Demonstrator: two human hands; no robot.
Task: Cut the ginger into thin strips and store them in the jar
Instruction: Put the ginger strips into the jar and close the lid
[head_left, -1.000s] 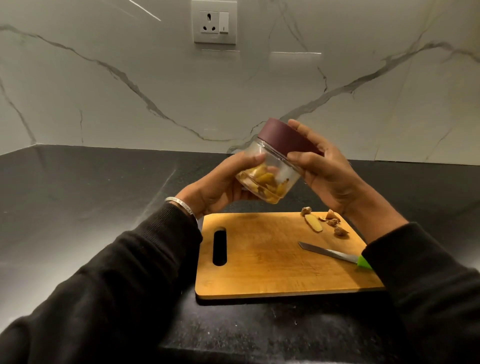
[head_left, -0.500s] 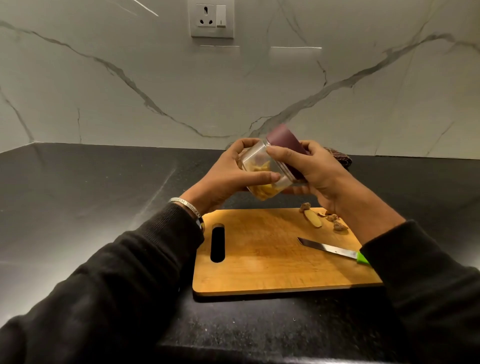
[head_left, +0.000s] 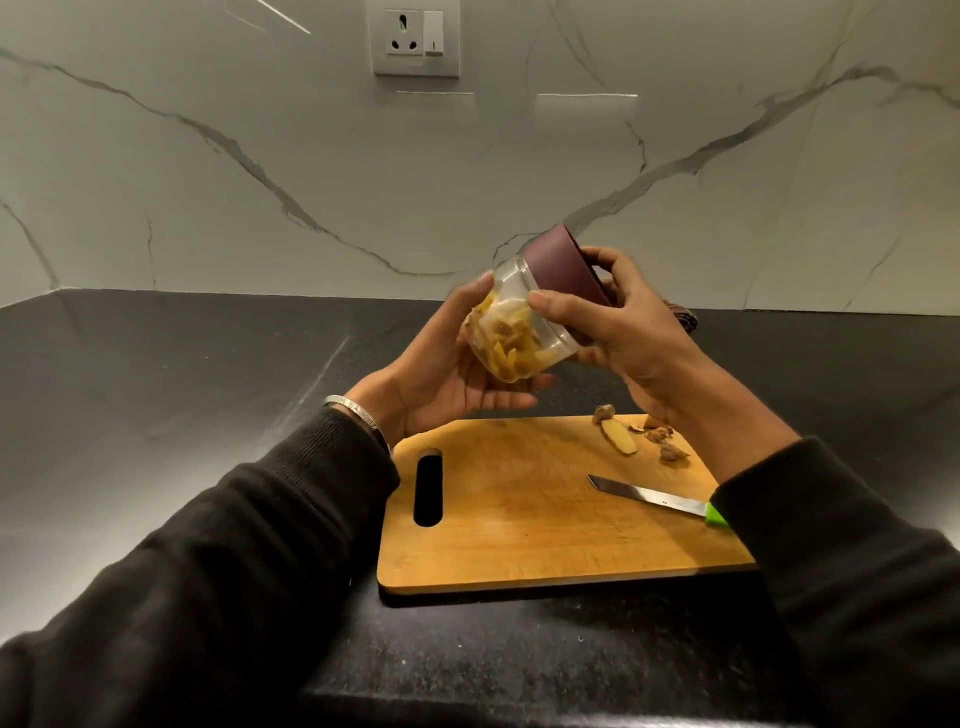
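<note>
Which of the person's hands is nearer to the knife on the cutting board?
Right. The right hand, gripping the jar's lid, is above the knife. The left hand, cradling the jar, is farther off to the knife's left.

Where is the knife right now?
The knife lies on the cutting board's right side, near the right sleeve, below the ginger scraps.

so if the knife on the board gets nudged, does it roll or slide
The knife lies flat on the board, so it would probably slide or pivot, not roll. Its thin blade looks stiff. The green handle reaches the board's right edge, so a push that way might tip it off.
</note>
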